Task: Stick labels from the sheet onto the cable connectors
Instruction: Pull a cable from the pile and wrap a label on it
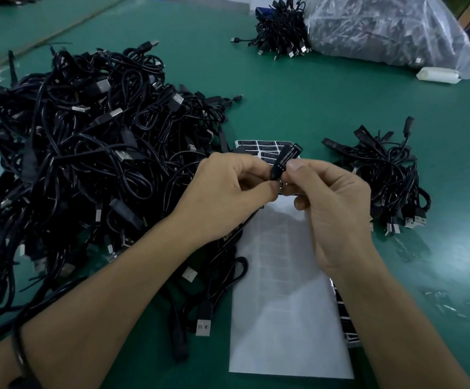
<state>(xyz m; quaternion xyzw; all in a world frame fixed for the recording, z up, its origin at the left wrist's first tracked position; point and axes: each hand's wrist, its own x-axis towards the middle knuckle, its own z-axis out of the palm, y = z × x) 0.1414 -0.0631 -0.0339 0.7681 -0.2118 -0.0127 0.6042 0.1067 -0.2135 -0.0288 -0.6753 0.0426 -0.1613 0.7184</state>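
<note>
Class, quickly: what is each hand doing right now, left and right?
Left hand: pinches the lower end of the black connector.
Right hand: pinches the same connector, a little higher up.

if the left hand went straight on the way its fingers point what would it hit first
The left hand points rightward: first the black connector it pinches, then likely the right hand just beyond it.

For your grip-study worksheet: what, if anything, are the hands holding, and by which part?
Both hold one black connector: the left hand pinches its lower end, the right hand pinches it just above; the upper end sticks out free.
</note>
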